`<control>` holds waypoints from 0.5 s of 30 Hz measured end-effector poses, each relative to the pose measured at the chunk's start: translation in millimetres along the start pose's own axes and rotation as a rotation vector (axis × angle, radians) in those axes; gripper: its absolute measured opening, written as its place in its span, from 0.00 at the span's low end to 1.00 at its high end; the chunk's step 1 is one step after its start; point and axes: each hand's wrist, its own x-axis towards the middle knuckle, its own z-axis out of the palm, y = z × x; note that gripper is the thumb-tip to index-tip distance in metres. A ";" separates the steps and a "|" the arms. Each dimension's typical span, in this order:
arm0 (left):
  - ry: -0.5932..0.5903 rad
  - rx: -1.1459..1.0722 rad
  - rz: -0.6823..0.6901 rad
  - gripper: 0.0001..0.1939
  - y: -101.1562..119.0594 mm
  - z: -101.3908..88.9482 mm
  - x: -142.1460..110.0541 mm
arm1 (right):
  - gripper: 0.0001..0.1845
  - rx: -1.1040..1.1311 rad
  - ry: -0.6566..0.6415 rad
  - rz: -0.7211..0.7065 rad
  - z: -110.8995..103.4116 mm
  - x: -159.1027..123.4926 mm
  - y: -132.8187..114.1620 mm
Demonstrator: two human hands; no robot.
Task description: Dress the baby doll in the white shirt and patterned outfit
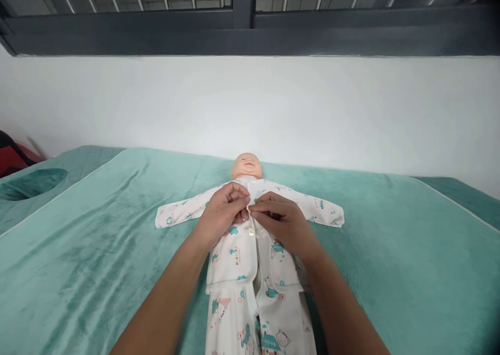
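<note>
A baby doll (247,166) lies on its back, dressed in a white printed jacket (233,258) and matching trousers (228,324). Both sleeves spread out to the sides. At the chest, my left hand (226,209) pinches one front edge of the jacket. My right hand (279,217) meets it there, thumb and forefinger closed on the other edge near the collar. Whatever small fastener sits between the fingertips is hidden. Lower on the front, a pale button (251,231) shows, and below it the jacket edges hang apart.
A green plush blanket (105,251) covers the surface beneath the doll, wrinkled on the left. Behind stands a white wall (250,105) under a dark window frame (242,37) with metal bars. A red and black object (13,154) is at the far left.
</note>
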 end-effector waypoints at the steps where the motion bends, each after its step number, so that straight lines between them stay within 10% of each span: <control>1: 0.000 -0.002 0.004 0.07 -0.6 -0.2 0.0 | 0.08 0.029 0.008 0.020 -0.3 0.3 0.7; 15: 0.036 0.138 -0.025 0.13 5.7 -0.6 -4.4 | 0.12 0.024 0.170 0.275 0.7 4.4 2.5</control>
